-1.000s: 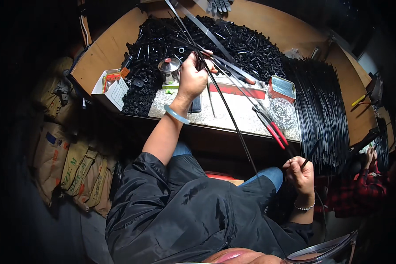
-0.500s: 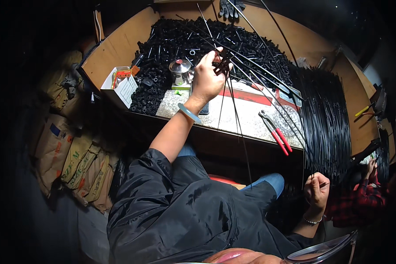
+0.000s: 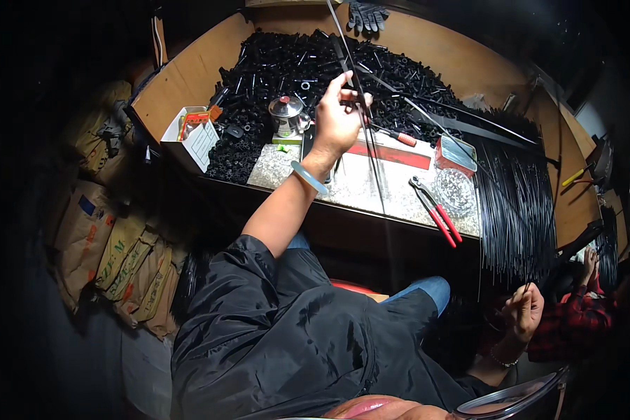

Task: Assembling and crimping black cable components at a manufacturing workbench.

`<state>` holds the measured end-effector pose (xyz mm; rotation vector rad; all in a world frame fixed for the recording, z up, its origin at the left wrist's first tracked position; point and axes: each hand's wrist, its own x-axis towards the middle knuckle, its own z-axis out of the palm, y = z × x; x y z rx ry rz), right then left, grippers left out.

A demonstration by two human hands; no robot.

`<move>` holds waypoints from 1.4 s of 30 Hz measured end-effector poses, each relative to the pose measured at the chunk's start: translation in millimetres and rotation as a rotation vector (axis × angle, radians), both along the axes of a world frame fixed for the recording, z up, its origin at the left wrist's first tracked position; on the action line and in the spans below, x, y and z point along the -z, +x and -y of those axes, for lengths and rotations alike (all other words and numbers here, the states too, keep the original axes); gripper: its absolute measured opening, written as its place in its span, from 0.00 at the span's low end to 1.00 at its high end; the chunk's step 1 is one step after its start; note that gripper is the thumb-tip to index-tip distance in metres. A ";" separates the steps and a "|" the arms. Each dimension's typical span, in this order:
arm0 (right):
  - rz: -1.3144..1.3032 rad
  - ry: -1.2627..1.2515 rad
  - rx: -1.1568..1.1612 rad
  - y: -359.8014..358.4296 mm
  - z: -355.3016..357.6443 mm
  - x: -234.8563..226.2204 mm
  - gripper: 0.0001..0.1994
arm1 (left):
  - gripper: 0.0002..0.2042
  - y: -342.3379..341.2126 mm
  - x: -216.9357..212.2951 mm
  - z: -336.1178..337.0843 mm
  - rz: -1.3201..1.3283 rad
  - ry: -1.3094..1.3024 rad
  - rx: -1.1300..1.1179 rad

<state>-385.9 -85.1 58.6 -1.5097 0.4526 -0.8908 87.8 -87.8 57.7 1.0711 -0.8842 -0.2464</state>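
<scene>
My left hand (image 3: pixel 339 119) is raised over the workbench, its fingers curled around several thin black rods (image 3: pixel 375 164). They stick out above and below the hand, some blurred by motion. Lower right, my right hand (image 3: pixel 527 311) is closed in a pinch, on what looks like the end of a thin black rod just below the hanging rod bundle. Between the hands, red-handled pliers (image 3: pixel 435 213) lie on the speckled work surface (image 3: pixel 399 199). A clear round dish (image 3: pixel 455 192) and a small red-sided box (image 3: pixel 456 152) sit beside the pliers.
Behind my left hand spreads a heap of small black parts (image 3: pixel 308 59). A thick bundle of black rods (image 3: pixel 514 210) overhangs the bench at right. A white box (image 3: pixel 191 140) and a glass jar (image 3: pixel 285 115) stand left. Another person's sleeve (image 3: pixel 574 322) shows far right.
My right hand has moved a little right and down. The rods spreading from my left hand have swung and blurred, with fewer now fanned across the bench.
</scene>
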 end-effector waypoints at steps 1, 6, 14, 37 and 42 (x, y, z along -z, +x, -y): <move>0.009 -0.007 0.008 -4.7 1.3 1.5 0.14 | 0.22 1.3 -5.9 -2.1 -0.108 -0.024 0.029; 0.039 0.007 0.038 -8.4 0.0 6.3 0.14 | 0.15 16.6 -1.7 -7.3 -0.066 -0.086 0.126; -0.010 -0.086 0.321 -2.1 7.8 -13.2 0.12 | 0.13 8.3 -17.5 -16.4 -0.017 -0.118 0.237; -0.412 -0.295 0.141 132.0 -17.0 -23.6 0.09 | 0.31 -61.1 -22.7 6.0 0.047 -0.057 0.690; -0.411 -0.141 0.016 129.3 -14.2 -21.2 0.13 | 0.20 -59.8 -29.3 -7.9 0.044 -0.039 0.575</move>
